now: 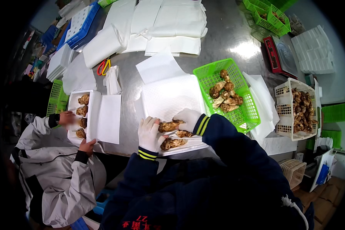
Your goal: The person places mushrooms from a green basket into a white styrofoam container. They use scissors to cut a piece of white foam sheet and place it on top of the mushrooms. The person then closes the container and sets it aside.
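Observation:
Both my hands wear white gloves with bare fingertips. Between them a brown mushroom (169, 126) lies over a foam box lined with white paper (172, 97). My left hand (150, 135) has its fingertips at the mushroom's left end and its thumb by a lower mushroom (173, 143). The fingers of my right hand (187, 119) close on its right end. A smaller mushroom piece (184, 133) lies just below, partly under paper. At the right of the box, a green plastic basket (247, 97) holds several mushrooms (227, 95).
A co-worker's hands (87, 146) are at a foam box (95, 115) with several mushrooms, at left. Scissors (104, 67) and paper stacks (175, 23) lie at the back. To the right stand a red scale (271, 56) and a white crate (284, 110) full of mushrooms.

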Demonstrator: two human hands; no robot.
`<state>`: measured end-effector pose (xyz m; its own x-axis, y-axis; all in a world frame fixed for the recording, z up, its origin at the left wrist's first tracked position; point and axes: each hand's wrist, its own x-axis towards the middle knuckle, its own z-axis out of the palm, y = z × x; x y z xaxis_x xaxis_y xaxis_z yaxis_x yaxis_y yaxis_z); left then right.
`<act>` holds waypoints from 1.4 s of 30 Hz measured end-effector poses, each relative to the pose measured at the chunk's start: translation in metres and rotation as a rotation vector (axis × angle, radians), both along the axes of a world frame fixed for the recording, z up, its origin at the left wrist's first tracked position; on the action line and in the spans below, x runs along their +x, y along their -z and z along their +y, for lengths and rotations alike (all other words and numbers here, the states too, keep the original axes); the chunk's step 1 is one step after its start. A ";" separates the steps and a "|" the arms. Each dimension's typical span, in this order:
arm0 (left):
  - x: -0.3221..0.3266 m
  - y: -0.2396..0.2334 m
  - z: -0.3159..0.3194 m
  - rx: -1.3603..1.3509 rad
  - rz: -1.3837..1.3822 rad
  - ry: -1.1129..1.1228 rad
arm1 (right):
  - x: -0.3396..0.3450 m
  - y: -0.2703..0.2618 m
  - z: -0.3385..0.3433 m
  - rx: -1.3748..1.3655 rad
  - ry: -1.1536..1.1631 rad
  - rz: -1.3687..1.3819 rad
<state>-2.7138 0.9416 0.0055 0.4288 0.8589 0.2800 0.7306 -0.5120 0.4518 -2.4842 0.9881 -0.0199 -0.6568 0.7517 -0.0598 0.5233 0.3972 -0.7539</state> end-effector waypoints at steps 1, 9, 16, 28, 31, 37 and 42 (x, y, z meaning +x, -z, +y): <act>-0.002 0.001 0.001 -0.033 0.055 0.004 | -0.013 0.009 0.001 -0.031 -0.040 -0.056; 0.007 0.015 0.007 0.018 0.149 0.115 | 0.013 -0.028 -0.033 0.141 0.102 -0.355; -0.002 0.017 0.005 -0.040 0.180 0.238 | 0.025 -0.002 -0.061 0.409 -0.009 -0.201; -0.025 0.043 0.008 -0.142 -0.293 -0.320 | 0.026 -0.017 -0.064 0.337 0.138 -0.035; -0.025 0.058 0.040 -0.249 -0.449 -0.537 | 0.026 -0.024 -0.060 0.347 0.238 0.053; -0.009 0.063 0.059 -0.334 -0.689 -0.502 | 0.027 -0.019 -0.056 0.399 0.412 0.095; -0.032 0.048 0.039 -0.511 -0.808 -0.142 | 0.043 -0.004 -0.048 0.242 0.681 -0.074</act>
<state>-2.7456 0.9806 -0.0425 0.1539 0.9878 0.0232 0.1418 -0.0453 0.9889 -2.4415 0.9404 -0.0161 -0.0392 0.9903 0.1333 0.7601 0.1162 -0.6393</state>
